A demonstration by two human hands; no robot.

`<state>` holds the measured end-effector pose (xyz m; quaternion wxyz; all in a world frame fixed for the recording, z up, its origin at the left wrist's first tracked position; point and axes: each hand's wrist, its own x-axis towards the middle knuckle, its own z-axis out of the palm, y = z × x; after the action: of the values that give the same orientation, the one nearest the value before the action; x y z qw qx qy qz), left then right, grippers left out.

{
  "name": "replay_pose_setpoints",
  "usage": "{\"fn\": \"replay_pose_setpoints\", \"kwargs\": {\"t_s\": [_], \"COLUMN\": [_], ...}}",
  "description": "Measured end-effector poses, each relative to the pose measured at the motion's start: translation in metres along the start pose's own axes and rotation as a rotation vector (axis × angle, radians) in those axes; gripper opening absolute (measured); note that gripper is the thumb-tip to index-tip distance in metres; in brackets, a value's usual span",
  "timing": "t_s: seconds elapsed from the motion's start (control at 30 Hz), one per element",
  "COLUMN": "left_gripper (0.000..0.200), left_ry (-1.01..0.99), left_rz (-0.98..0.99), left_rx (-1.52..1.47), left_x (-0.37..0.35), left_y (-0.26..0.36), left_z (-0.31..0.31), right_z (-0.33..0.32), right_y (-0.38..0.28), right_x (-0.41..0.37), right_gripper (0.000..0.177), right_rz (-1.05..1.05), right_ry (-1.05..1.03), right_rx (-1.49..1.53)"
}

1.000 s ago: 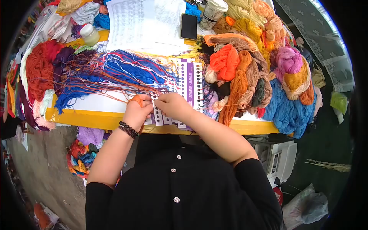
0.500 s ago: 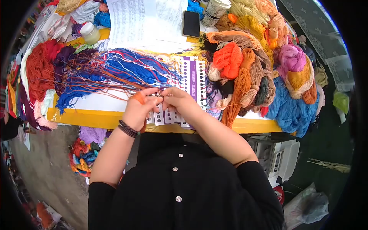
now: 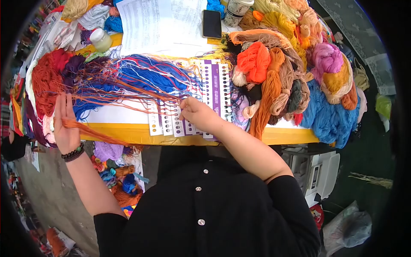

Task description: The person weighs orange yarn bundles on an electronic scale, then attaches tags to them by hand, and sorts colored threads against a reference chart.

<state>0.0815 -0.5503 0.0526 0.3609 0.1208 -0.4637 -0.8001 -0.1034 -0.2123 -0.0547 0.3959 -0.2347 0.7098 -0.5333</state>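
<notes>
Hands first: yours are well apart. Your left hand (image 3: 66,124) is out past the left end of the table's yellow edge (image 3: 128,134). Its fingers are stretched straight and an orange strand (image 3: 83,127) lies across the palm; whether the thumb pins it cannot be told. Your right hand (image 3: 198,115) has its fingertips closed on the card strips (image 3: 169,123). These are the white punched ones at the near edge of the table, just beside the purple card (image 3: 215,85). The orange strand runs taut from your left palm along the front of the yellow edge toward those strips, though its far end cannot be followed.

By the look of it, you are at the drawing-through step: one length of thread, fed at a hole, is being drawn sideways to take up its slack. The next move calls for a firm pinch at the hole so the strip neither lifts nor slides. It also calls for a level pull, so the strand does not snag the loose blue threads (image 3: 141,77) fanned out just behind the strips.

Farther back lie the red yarn (image 3: 43,77) at the left and a heap of skeins (image 3: 265,73) at the right. Beyond them are printed sheets (image 3: 154,25), a phone (image 3: 211,23) and a small jar (image 3: 101,39).
</notes>
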Motion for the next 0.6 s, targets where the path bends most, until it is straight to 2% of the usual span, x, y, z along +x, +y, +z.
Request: {"fn": "replay_pose_setpoints", "kwargs": {"t_s": [0.07,0.1,0.13,0.17,0.2,0.27,0.3,0.33,0.37,0.5,0.53,0.6], "left_gripper": [0.042,0.044,0.044,0.042,0.039,0.043,0.045,0.047,0.049,0.049,0.049,0.049], "left_ry": [0.212,0.144,0.039,-0.023,-0.184,-0.314,-0.359,-0.339,-0.319,-0.360,-0.372,-0.375], "left_rz": [-0.170,-0.253,-0.365,-0.477,-0.574,-0.664,-0.688,-0.681,-0.676,-0.687,-0.683,-0.681], "left_rx": [0.138,0.232,0.164,0.193,0.257,0.068,-0.024,0.033,0.089,0.168,0.283,0.311], "left_x": [0.007,-0.013,-0.036,-0.056,-0.075,-0.100,-0.106,-0.111,-0.114,-0.117,-0.119,-0.121], "left_y": [-0.022,-0.036,-0.050,-0.062,-0.065,-0.071,-0.074,-0.075,-0.076,-0.082,-0.083,-0.083], "left_z": [-0.045,-0.019,0.016,0.039,0.069,0.102,0.112,0.120,0.128,0.132,0.134,0.140], "right_z": [0.006,0.010,0.016,0.021,0.026,0.032,0.036,0.041,0.043,0.048,0.049,0.048], "right_y": [-0.013,-0.025,-0.040,-0.057,-0.073,-0.089,-0.093,-0.098,-0.105,-0.094,-0.094,-0.093], "right_x": [-0.008,-0.016,-0.025,-0.030,-0.037,-0.038,-0.040,-0.044,-0.051,-0.049,-0.049,-0.050], "right_gripper": [0.018,0.017,0.015,0.013,0.012,0.012,0.013,0.014,0.014,0.014,0.014,0.014], "right_rz": [0.034,-0.042,-0.112,-0.198,-0.323,-0.612,-0.539,-0.466,-0.284,-0.252,-0.251,-0.068], "right_ry": [0.061,0.104,0.145,0.120,0.111,0.081,0.034,-0.012,-0.052,-0.031,-0.036,-0.071], "right_rx": [-0.094,-0.133,-0.171,-0.093,-0.108,-0.223,-0.152,-0.082,0.042,0.073,0.074,0.170]}}
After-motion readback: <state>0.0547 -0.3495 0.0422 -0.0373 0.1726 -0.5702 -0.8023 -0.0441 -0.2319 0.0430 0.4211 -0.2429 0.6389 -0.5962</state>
